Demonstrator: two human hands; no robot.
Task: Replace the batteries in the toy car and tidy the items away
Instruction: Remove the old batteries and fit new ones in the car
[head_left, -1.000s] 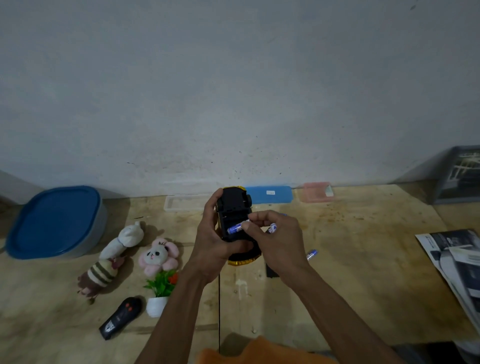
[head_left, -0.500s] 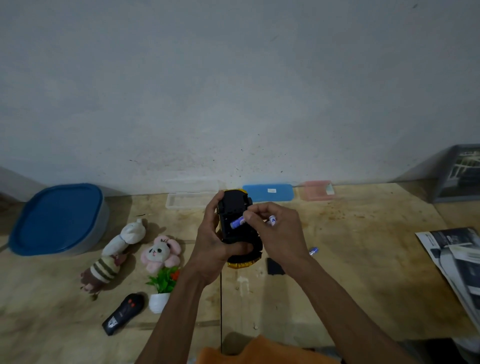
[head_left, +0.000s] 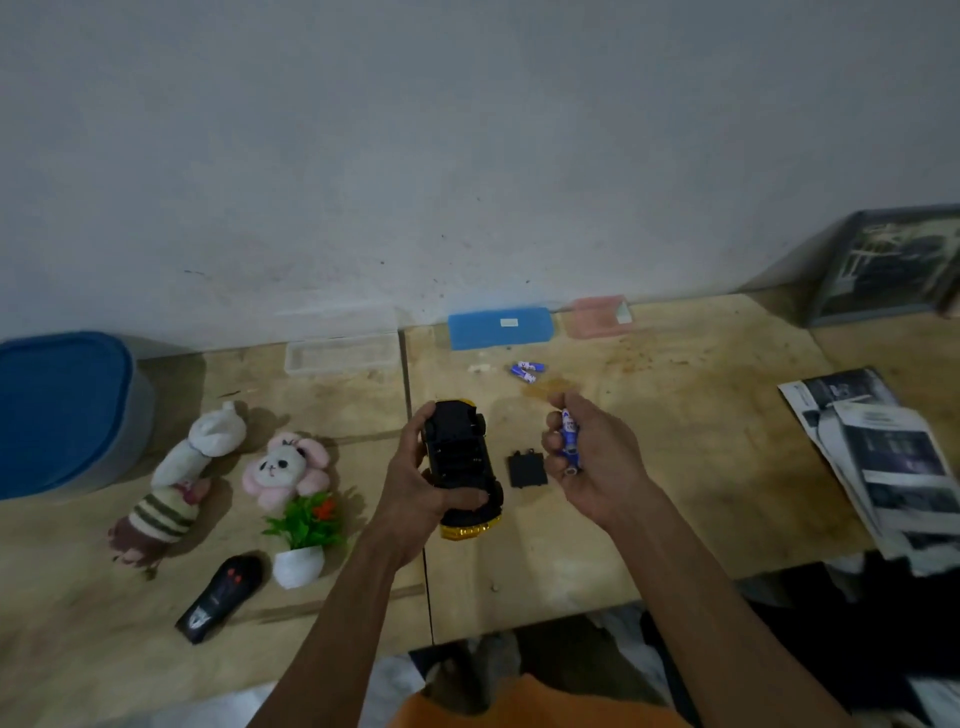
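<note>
My left hand grips the toy car, which is upside down, black underneath with a yellow body edge, its battery bay open and facing me. To the right of the car, my right hand is closed around blue batteries. On the wooden table between my hands lies the black battery cover. Two more blue batteries lie farther back, in front of a blue flat case.
Left of the car are two plush toys, a small potted plant and a black remote control. A blue-lidded tub stands far left. A clear case and a pink case sit by the wall. Papers lie right.
My right hand has come away from the car's battery bay to the right, holding batteries. The car has dropped lower towards the table. The battery cover is now uncovered.
</note>
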